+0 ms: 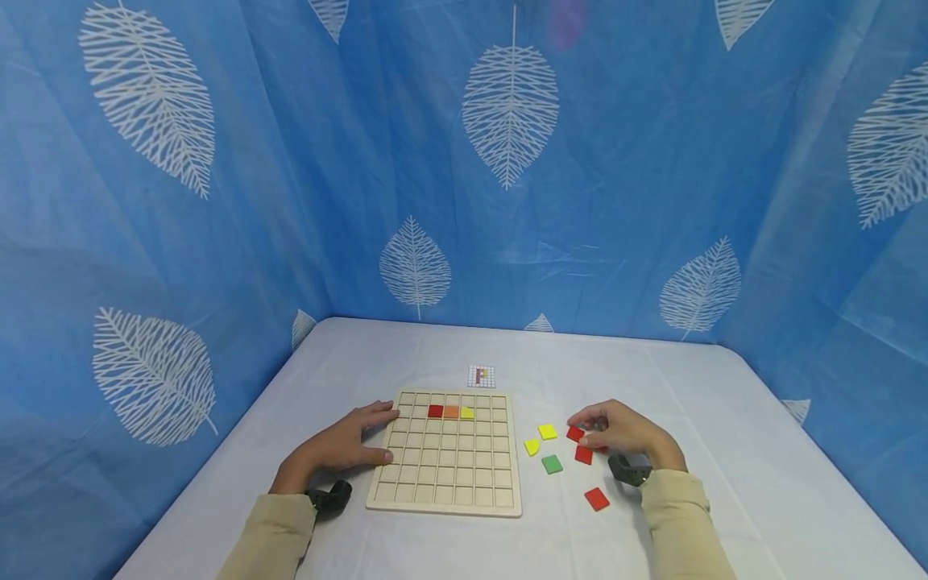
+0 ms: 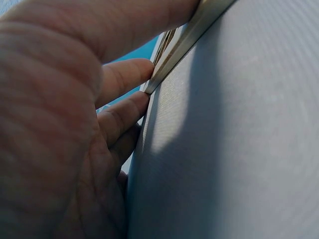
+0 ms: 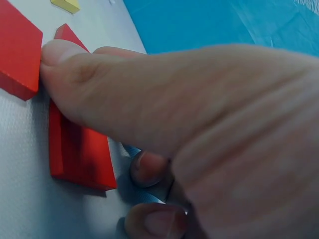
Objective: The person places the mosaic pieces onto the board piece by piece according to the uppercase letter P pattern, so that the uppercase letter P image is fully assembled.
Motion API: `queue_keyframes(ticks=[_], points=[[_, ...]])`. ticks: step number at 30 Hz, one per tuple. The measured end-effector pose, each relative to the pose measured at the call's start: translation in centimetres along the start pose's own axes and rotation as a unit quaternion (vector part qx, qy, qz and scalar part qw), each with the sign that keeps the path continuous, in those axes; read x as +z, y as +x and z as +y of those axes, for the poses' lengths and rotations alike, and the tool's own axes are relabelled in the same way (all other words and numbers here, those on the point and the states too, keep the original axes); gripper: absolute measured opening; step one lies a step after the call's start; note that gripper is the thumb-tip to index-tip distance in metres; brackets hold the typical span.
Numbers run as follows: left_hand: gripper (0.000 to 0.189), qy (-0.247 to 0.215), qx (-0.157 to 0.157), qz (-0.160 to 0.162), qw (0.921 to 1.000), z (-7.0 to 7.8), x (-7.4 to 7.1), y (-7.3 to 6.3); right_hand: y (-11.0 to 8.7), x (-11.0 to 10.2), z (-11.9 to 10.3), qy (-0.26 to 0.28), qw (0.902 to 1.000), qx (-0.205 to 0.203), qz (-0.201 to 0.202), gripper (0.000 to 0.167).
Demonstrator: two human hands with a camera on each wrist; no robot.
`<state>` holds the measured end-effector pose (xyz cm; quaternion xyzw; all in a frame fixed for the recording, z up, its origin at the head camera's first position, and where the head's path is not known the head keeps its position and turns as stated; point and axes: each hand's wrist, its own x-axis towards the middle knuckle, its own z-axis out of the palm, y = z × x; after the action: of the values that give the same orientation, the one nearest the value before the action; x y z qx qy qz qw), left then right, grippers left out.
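At the left edge of a wooden grid board [image 1: 444,509], my left hand [image 1: 351,439] rests its fingertips and thumb, the fingers spread and mostly straight. On an upper row of that board lie a red tile [image 1: 435,412], an orange tile [image 1: 452,412] and a yellow tile with a cut corner [image 1: 467,413]. My right hand [image 1: 625,427] pinches another red square tile [image 1: 575,433] between thumb and forefinger, low over the table. A second red tile [image 1: 583,455] lies close beside the thumb. Under the hand is a further red tile [image 3: 82,149], partly covered by the thumb in the right wrist view.
Between board and right hand lie a yellow square tile [image 1: 547,432], a yellow rounded tile [image 1: 532,446] and a green tile [image 1: 552,464]. One red tile [image 1: 597,499] sits nearer the front. A small printed grid card [image 1: 482,376] lies behind the board. Blue curtains surround the white table [image 1: 406,346].
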<state>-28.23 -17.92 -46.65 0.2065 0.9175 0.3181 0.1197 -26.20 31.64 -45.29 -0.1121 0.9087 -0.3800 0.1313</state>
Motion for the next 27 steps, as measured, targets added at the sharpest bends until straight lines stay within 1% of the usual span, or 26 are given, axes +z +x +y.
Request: queue_keyframes(ticks=[7,16,27], points=[[0.085,-0.002,-0.002,0.000,1.0000,0.10,-0.09,-0.05,0.08,0.05,-0.33,-0.009,0.9999,0.006,0.012,0.031],[0.085,-0.006,0.001,-0.005,1.0000,-0.07,-0.01,0.03,-0.10,0.65,-0.11,0.000,0.9999,0.003,0.015,0.031],[0.086,0.000,0.003,0.000,1.0000,-0.33,0.05,0.15,0.11,0.60,-0.46,-0.020,0.9995,0.009,0.024,0.030]])
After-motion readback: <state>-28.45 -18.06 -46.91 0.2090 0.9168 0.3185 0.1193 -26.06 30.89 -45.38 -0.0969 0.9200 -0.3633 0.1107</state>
